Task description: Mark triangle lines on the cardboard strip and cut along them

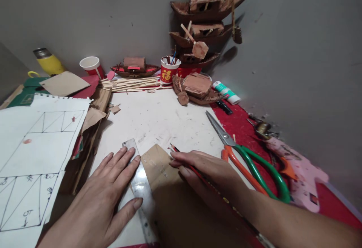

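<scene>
My left hand (110, 187) lies flat with its fingers spread, pressing on a clear ruler (140, 180). The ruler runs along the left edge of a brown cardboard piece (164, 187). Between the thumb and fingers of my right hand (206, 172) is a dark red and black pencil (225, 199). Its sharpened tip points up and away, just above the right side of the cardboard's pointed top. The lower part of the cardboard lies in shadow, partly under my right hand. Beneath everything is a white board (158, 116) with dark scuffs.
Large scissors (234, 146) with orange and green handles lie at right. Paper with line drawings (51, 142) covers the left. Cardboard model boats (198, 87), thin sticks (132, 82), a red paper cup (169, 70), and a yellow bottle (51, 63) line the wall.
</scene>
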Demonstrator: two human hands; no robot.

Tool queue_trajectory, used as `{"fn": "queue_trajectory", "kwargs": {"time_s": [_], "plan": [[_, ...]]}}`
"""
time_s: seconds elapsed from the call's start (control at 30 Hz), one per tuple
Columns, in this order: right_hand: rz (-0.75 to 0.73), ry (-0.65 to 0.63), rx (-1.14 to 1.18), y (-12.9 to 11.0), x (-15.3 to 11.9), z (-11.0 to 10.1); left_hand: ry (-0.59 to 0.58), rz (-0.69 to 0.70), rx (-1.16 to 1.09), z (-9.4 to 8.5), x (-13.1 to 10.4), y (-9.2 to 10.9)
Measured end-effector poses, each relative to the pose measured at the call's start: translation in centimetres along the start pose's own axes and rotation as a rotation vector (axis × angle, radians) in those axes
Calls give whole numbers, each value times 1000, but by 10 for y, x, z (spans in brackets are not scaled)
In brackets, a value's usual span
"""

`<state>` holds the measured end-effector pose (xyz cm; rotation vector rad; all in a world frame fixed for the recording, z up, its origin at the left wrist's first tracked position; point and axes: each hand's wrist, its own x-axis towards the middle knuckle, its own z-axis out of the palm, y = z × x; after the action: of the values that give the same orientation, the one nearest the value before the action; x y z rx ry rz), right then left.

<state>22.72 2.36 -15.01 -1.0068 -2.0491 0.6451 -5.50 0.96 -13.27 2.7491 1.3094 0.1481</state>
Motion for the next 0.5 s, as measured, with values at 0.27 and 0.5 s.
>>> {"fn": "queue_trajectory", "kwargs": {"time_s": [0.27,0.5], "plan": [[13,64,34,-14,1,-11,27,18,-26,1,0,-2],[245,66,269,-60,11,-25,19,22,-63,5,-3,-3]]}}
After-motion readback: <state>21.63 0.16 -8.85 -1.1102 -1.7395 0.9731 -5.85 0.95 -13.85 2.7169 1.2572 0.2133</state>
